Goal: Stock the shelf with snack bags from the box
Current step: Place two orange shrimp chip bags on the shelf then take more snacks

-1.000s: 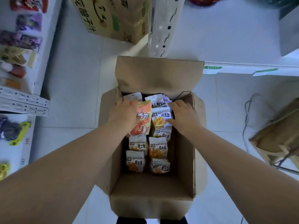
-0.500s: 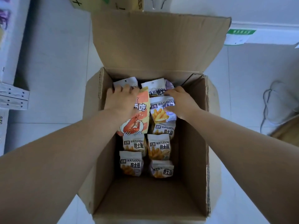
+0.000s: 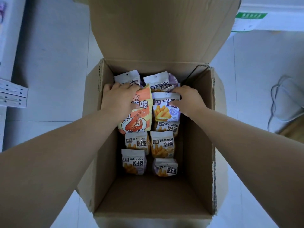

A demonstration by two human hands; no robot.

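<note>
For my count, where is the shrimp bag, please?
Head view: the shrimp bag sits left in the box, gripped by the left hand, beside a white bag.

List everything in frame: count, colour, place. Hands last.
cardboard box: one, brown, open, centre floor
WATUDOU bags: at least eight, white-purple, two rows inside the box
shrimp bag: one, orange, atop the left row
shelf: one, white, left edge
cable: one, pale, floor at right
left hand: grips the shrimp bag
right hand: grips one WATUDOU bag in the right row
</note>
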